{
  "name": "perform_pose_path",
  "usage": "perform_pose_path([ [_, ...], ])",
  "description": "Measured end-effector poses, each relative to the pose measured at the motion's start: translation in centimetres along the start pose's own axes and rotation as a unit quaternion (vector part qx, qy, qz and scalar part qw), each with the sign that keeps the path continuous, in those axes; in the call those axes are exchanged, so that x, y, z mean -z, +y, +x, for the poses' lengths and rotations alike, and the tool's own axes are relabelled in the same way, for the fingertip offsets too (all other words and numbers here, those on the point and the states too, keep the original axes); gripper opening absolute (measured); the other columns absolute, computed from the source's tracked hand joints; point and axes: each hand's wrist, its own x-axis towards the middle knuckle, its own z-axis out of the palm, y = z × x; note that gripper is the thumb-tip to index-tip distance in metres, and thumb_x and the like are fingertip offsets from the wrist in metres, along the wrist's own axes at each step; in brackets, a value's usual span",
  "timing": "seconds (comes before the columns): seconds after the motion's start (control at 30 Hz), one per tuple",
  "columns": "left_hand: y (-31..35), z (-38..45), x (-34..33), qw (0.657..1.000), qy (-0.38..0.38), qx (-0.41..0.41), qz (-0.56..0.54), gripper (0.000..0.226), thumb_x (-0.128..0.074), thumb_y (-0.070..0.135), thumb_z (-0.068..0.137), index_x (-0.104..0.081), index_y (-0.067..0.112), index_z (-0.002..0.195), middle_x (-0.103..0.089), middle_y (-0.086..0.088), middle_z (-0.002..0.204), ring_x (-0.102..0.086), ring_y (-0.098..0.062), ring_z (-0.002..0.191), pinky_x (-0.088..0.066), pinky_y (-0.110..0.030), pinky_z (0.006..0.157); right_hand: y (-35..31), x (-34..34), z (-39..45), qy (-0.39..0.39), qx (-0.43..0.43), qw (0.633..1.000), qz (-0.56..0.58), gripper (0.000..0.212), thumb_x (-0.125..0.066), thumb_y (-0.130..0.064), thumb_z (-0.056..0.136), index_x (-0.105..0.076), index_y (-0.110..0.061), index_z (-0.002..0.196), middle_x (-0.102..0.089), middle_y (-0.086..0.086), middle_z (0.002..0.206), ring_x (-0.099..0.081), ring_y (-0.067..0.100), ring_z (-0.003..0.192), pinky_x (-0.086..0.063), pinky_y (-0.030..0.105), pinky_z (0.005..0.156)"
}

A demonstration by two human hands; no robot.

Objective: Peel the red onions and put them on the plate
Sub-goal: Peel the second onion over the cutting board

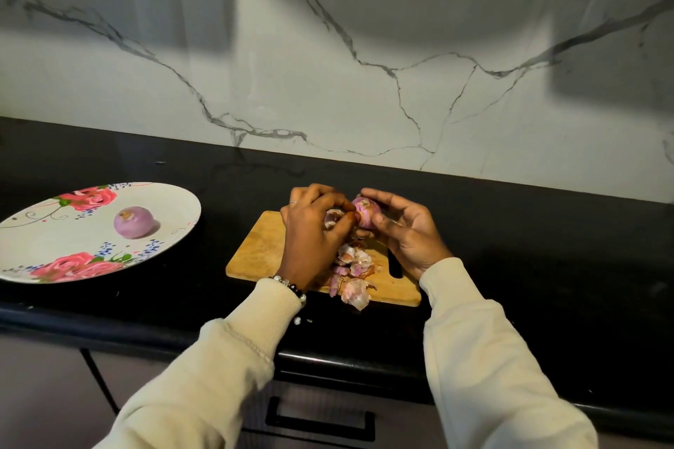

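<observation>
We held a red onion (366, 212) over the cutting board (262, 251), our right hand (408, 233) cupping it with curled fingers while our left hand (313, 230) pinched a strip of its skin (333, 217). Peels (352, 275) lay heaped on the board. One peeled onion (133, 222) sat on the floral plate (43, 230), well apart.
</observation>
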Motion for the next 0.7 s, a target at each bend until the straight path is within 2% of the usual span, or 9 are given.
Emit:
perform_pose_path([
  [0.17, -0.05, 0.13, -0.22, 1.0, -0.024, 0.018, 0.007, 0.023, -0.058, 0.037, 0.082, -0.071, 0.02, 0.088, -0.053, 0.009, 0.109, -0.041, -0.015, 0.109, -0.045, -0.052, 0.086, 0.26, 0.24, 0.05, 0.0, -0.004, 0.999, -0.034, 0.043, -0.061, 0.0, 0.088, -0.058, 0.0, 0.131, -0.069, 0.014, 0.121, -0.066, 0.03, 0.114, -0.058, 0.037, 0.09],
  [0.27, 0.0, 0.06, -0.26, 0.999, -0.042, 0.015, 0.027, 0.025, -0.055, 0.035, 0.084, -0.07, 0.015, 0.089, -0.052, 0.001, 0.119, -0.036, -0.016, 0.112, -0.038, -0.044, 0.09, 0.32, 0.28, 0.02, 0.003, -0.003, 0.999, -0.053, 0.043, -0.061, 0.0, 0.088, -0.057, 0.0, 0.132, -0.069, 0.013, 0.122, -0.065, 0.029, 0.116, -0.056, 0.037, 0.093],
  [0.43, 0.0, 0.03, -0.46, 0.995, -0.065, 0.006, 0.071, 0.012, -0.06, 0.024, 0.091, -0.065, 0.013, 0.094, -0.044, -0.002, 0.13, -0.031, -0.018, 0.115, -0.018, -0.028, 0.082, 0.29, 0.15, -0.07, 0.006, -0.011, 0.999, -0.049, 0.039, -0.055, 0.007, 0.092, -0.057, 0.002, 0.132, -0.07, 0.013, 0.12, -0.067, 0.028, 0.113, -0.057, 0.034, 0.089],
  [0.6, 0.0, -0.08, -0.5, 0.994, -0.078, -0.004, 0.079, 0.015, -0.055, 0.024, 0.094, -0.06, 0.011, 0.1, -0.042, -0.003, 0.132, -0.03, -0.017, 0.115, -0.022, -0.03, 0.085, 0.08, -0.09, -0.08, 0.01, -0.024, 0.999, -0.021, 0.036, -0.052, 0.008, 0.094, -0.058, 0.001, 0.129, -0.072, 0.011, 0.114, -0.07, 0.024, 0.105, -0.06, 0.031, 0.081],
  [0.7, 0.26, -0.04, -0.28, 0.995, -0.087, 0.009, 0.054, 0.038, -0.04, 0.042, 0.09, -0.058, 0.012, 0.102, -0.041, -0.004, 0.131, -0.03, -0.015, 0.112, -0.027, -0.033, 0.087, -0.07, -0.09, -0.08, 0.018, -0.027, 0.999, -0.007, 0.034, -0.051, 0.006, 0.095, -0.058, 0.0, 0.128, -0.071, 0.012, 0.114, -0.07, 0.025, 0.103, -0.061, 0.033, 0.08],
])
